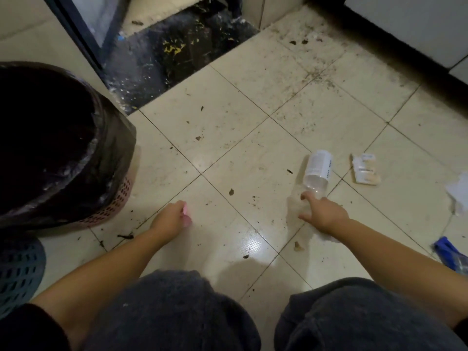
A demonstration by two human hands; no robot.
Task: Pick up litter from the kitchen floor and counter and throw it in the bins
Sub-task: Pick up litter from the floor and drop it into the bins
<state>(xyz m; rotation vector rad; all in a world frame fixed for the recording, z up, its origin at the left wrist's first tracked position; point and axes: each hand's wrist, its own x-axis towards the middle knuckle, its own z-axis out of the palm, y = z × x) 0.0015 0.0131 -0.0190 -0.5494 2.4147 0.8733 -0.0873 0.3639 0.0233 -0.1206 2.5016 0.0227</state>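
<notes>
The right hand (326, 216) is reaching with its grip spread for the clear bottle (317, 171) lying on the floor at middle right. The left hand (172, 219) is pinching something pink (186, 215). Grabbing the bottle's middle should be working best, then the bin (111, 153) at left.
</notes>
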